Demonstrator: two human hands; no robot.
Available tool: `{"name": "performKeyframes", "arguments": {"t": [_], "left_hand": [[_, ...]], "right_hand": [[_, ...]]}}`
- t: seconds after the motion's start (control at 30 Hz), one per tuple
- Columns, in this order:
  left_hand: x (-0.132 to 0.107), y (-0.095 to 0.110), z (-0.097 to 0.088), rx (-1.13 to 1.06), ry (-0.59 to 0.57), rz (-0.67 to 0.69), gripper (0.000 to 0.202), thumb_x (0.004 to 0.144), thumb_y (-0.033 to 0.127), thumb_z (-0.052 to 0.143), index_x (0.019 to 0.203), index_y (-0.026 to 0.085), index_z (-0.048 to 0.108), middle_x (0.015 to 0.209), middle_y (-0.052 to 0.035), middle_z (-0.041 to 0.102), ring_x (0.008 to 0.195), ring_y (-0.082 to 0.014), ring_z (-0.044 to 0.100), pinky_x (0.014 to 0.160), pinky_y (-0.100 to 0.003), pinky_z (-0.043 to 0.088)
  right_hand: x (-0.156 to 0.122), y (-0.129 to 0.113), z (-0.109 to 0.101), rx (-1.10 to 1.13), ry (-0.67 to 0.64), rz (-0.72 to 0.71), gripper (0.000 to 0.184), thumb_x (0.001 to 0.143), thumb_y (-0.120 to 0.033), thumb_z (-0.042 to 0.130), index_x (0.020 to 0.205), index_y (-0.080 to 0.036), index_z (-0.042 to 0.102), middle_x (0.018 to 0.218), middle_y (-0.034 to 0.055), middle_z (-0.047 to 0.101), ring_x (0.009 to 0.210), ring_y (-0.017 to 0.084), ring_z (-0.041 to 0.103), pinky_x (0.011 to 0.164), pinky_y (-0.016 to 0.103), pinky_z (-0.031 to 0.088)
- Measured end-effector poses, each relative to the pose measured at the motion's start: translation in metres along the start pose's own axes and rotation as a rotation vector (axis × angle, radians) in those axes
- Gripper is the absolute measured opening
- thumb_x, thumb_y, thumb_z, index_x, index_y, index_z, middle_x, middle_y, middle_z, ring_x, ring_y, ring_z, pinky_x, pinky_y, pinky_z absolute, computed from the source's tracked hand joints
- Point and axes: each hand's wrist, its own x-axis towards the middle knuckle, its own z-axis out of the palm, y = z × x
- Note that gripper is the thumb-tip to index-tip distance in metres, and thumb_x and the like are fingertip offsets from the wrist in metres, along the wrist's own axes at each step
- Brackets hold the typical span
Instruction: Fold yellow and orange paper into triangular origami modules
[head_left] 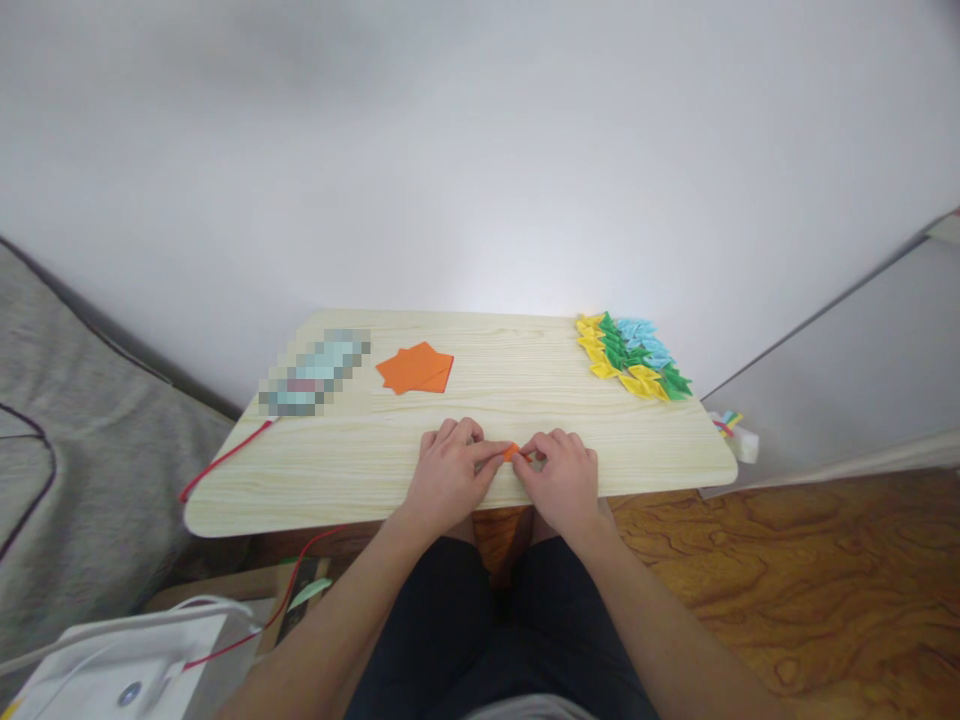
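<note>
A small folded piece of orange paper (511, 452) is pinched between my two hands at the near edge of the table. My left hand (456, 468) grips its left side with thumb and forefinger. On the other side, the thumb and fingers of my right hand (559, 470) close on the paper. Most of its shape is hidden by the fingertips. Beyond my left hand lies a loose stack of orange paper sheets (417, 368). Several folded paper pieces (634, 356) in yellow, green and light blue sit in rows at the far right.
The pale wooden table (315, 480) stands against a white wall (465, 160). A blurred-out device (319, 372) lies at the left, with a red cable (225, 460) running over the edge. Grey fabric (90, 420) is left of the table; a white box (135, 670) is below.
</note>
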Motion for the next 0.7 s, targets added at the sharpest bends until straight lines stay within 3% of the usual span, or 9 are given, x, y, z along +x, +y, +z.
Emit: {"name": "performKeyframes", "arguments": {"t": [0.33, 0.7], "left_hand": [[-0.006, 0.002, -0.008, -0.021, -0.032, 0.023, 0.027, 0.096, 0.031, 0.067, 0.121, 0.034, 0.077, 0.108, -0.0054, 0.067, 0.105, -0.0273, 0.057, 0.089, -0.045, 0.039], [0.004, 0.003, -0.004, -0.1, -0.018, -0.005, 0.023, 0.097, 0.027, 0.065, 0.117, 0.029, 0.076, 0.104, -0.0053, 0.07, 0.101, -0.0253, 0.059, 0.087, -0.042, 0.042]], "right_hand": [[-0.002, 0.009, -0.002, 0.09, -0.012, -0.078, 0.008, 0.088, -0.033, 0.08, 0.092, -0.026, 0.077, 0.096, 0.0032, 0.072, 0.099, 0.025, 0.061, 0.086, 0.037, 0.038], [0.003, 0.013, 0.004, 0.181, -0.017, -0.123, 0.013, 0.1, -0.03, 0.066, 0.105, -0.025, 0.077, 0.101, 0.0057, 0.072, 0.102, 0.025, 0.06, 0.091, 0.038, 0.041]]}}
